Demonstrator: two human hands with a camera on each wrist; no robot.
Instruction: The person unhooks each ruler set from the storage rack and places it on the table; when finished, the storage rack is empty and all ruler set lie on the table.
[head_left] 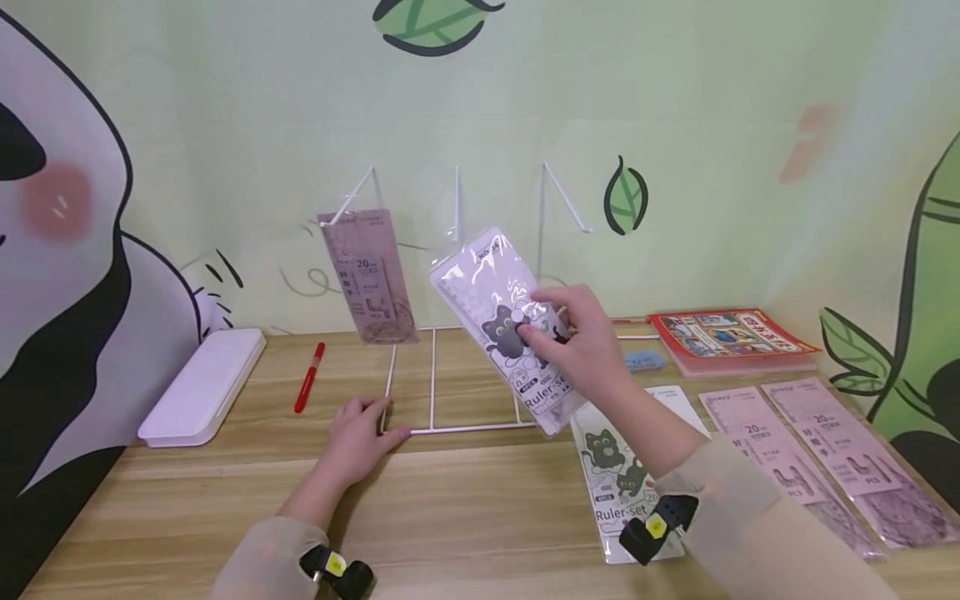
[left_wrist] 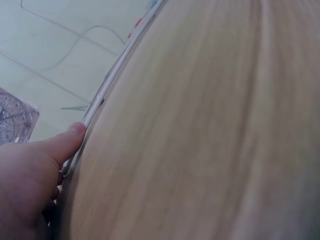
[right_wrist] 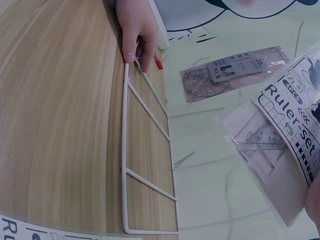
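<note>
My right hand (head_left: 581, 342) pinches a clear pack of rulers (head_left: 483, 279) with a black-cat card reading "Ruler-set", thumb in front. The pack tilts, its top edge close to the middle hook (head_left: 457, 196) of a white wire display rack (head_left: 480, 429); whether its hanging hole is over the hook I cannot tell. My left hand (head_left: 354, 442) grips the front left corner of the rack's base, the thumb (left_wrist: 67, 142) along the front bar. From the left hook hangs a pink ruler pack (head_left: 367, 275). The right hook (head_left: 567, 198) carries nothing.
At right lie another cat ruler pack (head_left: 611, 500) and two pink ruler packs (head_left: 780, 467) (head_left: 862, 454). Behind them are a red-covered book (head_left: 731, 333) and a small blue item (head_left: 643, 360). A white case (head_left: 202, 387) and red pen (head_left: 309, 379) lie at left.
</note>
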